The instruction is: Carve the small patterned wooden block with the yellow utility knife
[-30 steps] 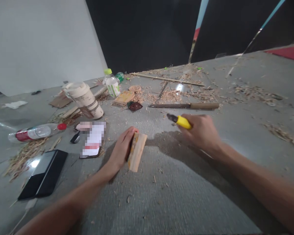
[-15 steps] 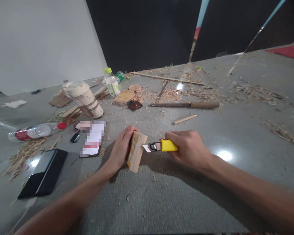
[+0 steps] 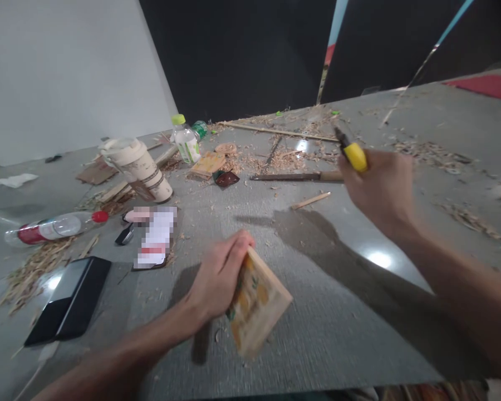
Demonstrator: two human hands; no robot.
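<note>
My left hand is closed around one edge of a wooden block, tilted so that its face with a yellow and green pattern shows. In my right hand, raised over the right side of the table, is a yellow utility knife. Its dark front end points up and to the left, away from the block; the blade itself is blurred. Below and left of that hand lies a pencil, and a file with a wooden handle is partly hidden behind the hand.
On the left are a beige cup, a red-capped bottle, a phone and a black folded device. Farther back stand a green-capped bottle and a patterned wooden piece. Wood shavings litter the grey table.
My right hand has lifted the knife off the block, up and to the right. My left hand has moved down and right, turning the block so its patterned face shows.
</note>
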